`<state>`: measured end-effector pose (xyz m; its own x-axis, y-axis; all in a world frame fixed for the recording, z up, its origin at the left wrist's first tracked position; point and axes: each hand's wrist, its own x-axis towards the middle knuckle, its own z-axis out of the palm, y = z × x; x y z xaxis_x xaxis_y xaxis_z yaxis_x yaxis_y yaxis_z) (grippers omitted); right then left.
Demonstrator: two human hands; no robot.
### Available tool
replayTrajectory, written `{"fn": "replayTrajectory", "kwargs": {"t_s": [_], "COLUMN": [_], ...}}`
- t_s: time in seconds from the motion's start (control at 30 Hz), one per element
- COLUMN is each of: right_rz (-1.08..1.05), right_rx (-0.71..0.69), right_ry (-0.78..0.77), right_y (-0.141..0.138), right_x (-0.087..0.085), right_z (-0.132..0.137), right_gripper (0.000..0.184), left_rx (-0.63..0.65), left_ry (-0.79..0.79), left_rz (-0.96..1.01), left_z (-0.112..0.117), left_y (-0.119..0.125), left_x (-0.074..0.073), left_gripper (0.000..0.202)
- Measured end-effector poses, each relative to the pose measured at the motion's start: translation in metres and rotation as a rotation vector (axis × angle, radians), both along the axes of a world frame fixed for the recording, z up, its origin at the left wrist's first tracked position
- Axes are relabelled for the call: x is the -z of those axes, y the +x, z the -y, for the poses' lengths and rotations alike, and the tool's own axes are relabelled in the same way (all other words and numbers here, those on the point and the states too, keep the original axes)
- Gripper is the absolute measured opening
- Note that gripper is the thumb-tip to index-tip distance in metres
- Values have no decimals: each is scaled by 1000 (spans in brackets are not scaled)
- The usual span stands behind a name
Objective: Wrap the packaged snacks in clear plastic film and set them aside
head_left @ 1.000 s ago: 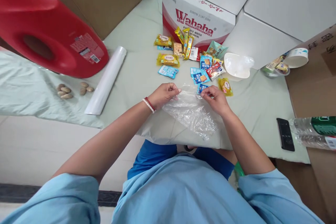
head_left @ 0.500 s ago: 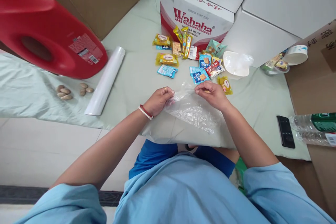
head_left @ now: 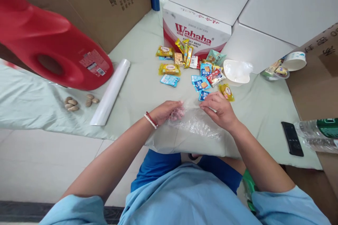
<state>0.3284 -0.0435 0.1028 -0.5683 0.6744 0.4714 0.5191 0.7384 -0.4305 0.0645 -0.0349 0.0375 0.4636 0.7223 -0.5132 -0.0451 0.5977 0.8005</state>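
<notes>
A clear plastic bag (head_left: 198,124) spreads between my hands over the front edge of the cloth-covered table. My left hand (head_left: 168,111), with a red and white bracelet on its wrist, holds the bag's left side; its fingers show through the film and the thumb lies on top. My right hand (head_left: 219,111) pinches the bag's upper right edge between thumb and fingers. Just beyond the right fingers lies a small blue snack packet (head_left: 203,95), partly covered. A yellow wrapped snack (head_left: 226,92) is right of it. Farther back are more blue packets (head_left: 201,84) and a red packet (head_left: 215,76).
Behind the snacks stands a Wahaha carton (head_left: 195,30). A white bowl (head_left: 237,72) sits right of them. On the left are a red jug (head_left: 66,49), a white roll (head_left: 111,93) and several brown stones (head_left: 71,103). A black phone (head_left: 292,139) and plastic bottles (head_left: 308,129) lie right.
The left fingers have gone from a pinch to lying behind the bag's film. My right hand has turned slightly, and a blue packet shows beyond it. The whole view has shifted a little.
</notes>
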Motion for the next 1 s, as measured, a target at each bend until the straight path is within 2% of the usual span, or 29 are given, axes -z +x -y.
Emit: {"fn": "replayTrajectory", "kwargs": {"t_s": [0.07, 0.13, 0.27, 0.4, 0.5, 0.63, 0.7, 0.8, 0.87, 0.9, 0.97, 1.0], "right_rz": [20, 45, 96, 134, 172, 233, 272, 384, 466, 501, 558, 567], "right_rx": [-17, -22, -12, 28, 30, -14, -71, -138, -138, -133, -120, -117], "right_ry": [27, 57, 132, 190, 144, -13, -85, -171, -243, -287, -374, -407], "right_y": [0, 3, 11, 10, -2, -28, -42, -62, -75, -82, -93, -97], "right_x": [-3, -6, -9, -7, 6, 38, 52, 64, 68, 68, 67, 63], "right_z": [5, 12, 37, 76, 114, 161, 177, 188, 188, 186, 181, 179], "right_gripper": [15, 15, 18, 22, 23, 20, 17, 11, 10, 11, 16, 20], "left_rx": [20, -16, -141, -202, -303, -392, -400, -436, -514, -578, -716, -740], "left_ry": [108, 158, 154, 106, 60, 52, 56, 50, 134, 239, 550, 722], "left_rz": [-14, -9, 50, 32, -16, -98, -129, -216, -386, -516, -778, -869], "left_z": [0, 0, 0, 0, 2, 7, 8, 9, 13, 17, 30, 39], "left_y": [2, 3, 5, 3, -2, -16, -23, -31, -31, -28, -20, -14], "left_x": [0, 0, -2, -3, 0, 5, 6, 3, -6, -13, -28, -34], "left_gripper": [56, 50, 46, 46, 45, 41, 38, 30, 25, 25, 27, 26]}}
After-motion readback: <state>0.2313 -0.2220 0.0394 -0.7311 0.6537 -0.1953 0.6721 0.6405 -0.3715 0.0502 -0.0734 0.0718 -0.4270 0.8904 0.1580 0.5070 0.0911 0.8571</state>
